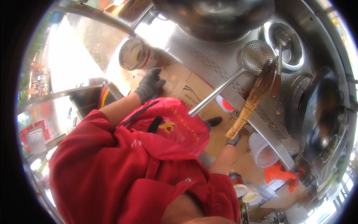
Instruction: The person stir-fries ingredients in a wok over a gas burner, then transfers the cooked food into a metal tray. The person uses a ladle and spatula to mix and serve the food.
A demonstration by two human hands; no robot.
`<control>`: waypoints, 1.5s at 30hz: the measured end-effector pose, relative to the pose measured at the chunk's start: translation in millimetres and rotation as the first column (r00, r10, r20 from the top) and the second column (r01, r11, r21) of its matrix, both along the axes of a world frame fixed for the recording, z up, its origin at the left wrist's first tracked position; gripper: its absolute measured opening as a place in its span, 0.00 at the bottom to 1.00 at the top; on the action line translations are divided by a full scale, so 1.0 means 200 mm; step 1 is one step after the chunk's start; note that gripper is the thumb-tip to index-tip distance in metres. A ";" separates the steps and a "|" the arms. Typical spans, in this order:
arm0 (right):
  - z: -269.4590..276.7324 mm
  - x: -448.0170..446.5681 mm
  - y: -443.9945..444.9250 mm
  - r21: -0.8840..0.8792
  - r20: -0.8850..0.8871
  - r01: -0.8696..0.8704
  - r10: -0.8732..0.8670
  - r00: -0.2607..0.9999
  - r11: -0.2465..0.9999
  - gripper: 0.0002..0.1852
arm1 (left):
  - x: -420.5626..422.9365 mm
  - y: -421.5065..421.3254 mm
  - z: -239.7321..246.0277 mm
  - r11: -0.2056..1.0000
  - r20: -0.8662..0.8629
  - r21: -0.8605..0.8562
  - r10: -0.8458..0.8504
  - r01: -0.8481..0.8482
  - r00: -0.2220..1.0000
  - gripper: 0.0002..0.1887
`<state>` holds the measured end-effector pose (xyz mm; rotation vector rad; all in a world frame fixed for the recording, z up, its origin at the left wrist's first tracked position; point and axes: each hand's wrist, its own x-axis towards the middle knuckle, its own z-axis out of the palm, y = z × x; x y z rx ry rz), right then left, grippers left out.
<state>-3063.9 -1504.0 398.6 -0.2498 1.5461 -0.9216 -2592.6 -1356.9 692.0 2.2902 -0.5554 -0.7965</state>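
Note:
My left hand (151,85), in a dark grey glove, hangs at the left below a round bucket (146,58) with a red band; its fingers are loosely bent, with a gap at the thumb and nothing visible in them. My right hand (235,140), also gloved, is mostly hidden behind the handle end of a bamboo wok brush (247,109), so its grip is unclear. Bristles of the brush lie against a perforated skimmer (256,56), whose long metal handle reaches past the counter edge. Beside them, a ladle (283,40) rests in a metal basin (299,56).
A large wok (218,16) stands at the top on the steel counter (207,53). More woks (321,112) lean at the right. Below the counter edge are a white plastic tub (264,151), an orange cloth or bag (279,173) and flattened cardboard (179,79) on the floor.

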 end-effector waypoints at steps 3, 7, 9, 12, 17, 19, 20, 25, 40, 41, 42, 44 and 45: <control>0.04 0.33 0.49 0.249 -0.079 0.014 0.006 0.997 0.968 0.13 | 0.46 0.25 -0.09 0.998 -0.020 0.037 -0.042 0.043 0.999 0.29; 0.08 1.27 0.82 0.211 0.280 -0.357 0.294 0.914 0.910 0.16 | 1.05 0.57 -0.21 0.997 -0.008 -0.043 0.060 -0.060 0.998 0.28; 0.15 1.83 0.79 0.180 0.310 -0.323 0.258 0.915 0.929 0.18 | 1.30 0.74 -0.22 0.958 -0.187 -0.149 0.217 -0.246 0.958 0.25; 0.30 2.55 0.58 0.031 0.495 -0.350 0.290 0.819 0.936 0.23 | 1.57 1.06 -0.21 0.912 -0.179 -0.059 0.391 -0.407 0.903 0.25; 0.30 3.09 0.29 0.025 0.631 0.029 -0.038 0.775 0.999 0.17 | 1.68 1.63 -0.29 0.922 -0.135 0.126 0.383 -0.367 0.914 0.24; 0.19 3.11 0.24 0.026 0.651 0.204 -0.171 0.740 0.979 0.18 | 1.69 1.80 -0.36 0.940 -0.103 0.130 0.328 -0.314 0.939 0.21; 0.14 3.06 0.25 -0.006 0.791 0.107 -0.061 0.609 0.994 0.18 | 1.66 1.87 -0.38 0.869 -0.235 0.118 0.495 -0.481 0.837 0.21; 0.13 2.98 0.26 -0.172 0.626 0.048 0.071 0.777 0.984 0.22 | 1.56 1.93 -0.45 0.837 -0.405 0.097 0.527 -0.538 0.748 0.16; -0.01 3.04 0.27 -0.318 0.266 0.009 0.080 0.961 0.948 0.24 | 1.51 1.77 -0.56 0.816 -0.429 0.095 0.551 -0.571 0.716 0.11; -0.02 3.01 0.29 -0.322 0.763 0.250 0.094 0.640 0.913 0.24 | 1.52 1.78 -0.56 0.822 -0.421 0.099 0.546 -0.561 0.725 0.12; -0.01 2.98 0.29 -0.245 0.826 0.403 -0.028 0.563 0.882 0.25 | 1.54 1.79 -0.57 0.799 -0.542 0.196 0.571 -0.569 0.616 0.14; 0.05 2.92 0.25 -0.294 0.700 0.432 -0.115 0.704 0.853 0.25 | 1.54 1.82 -0.59 0.801 -0.523 0.188 0.571 -0.568 0.633 0.13; 0.11 2.86 0.27 -0.415 0.370 0.238 -0.075 0.926 0.878 0.26 | 1.54 1.82 -0.60 0.787 -0.531 0.191 0.585 -0.586 0.613 0.13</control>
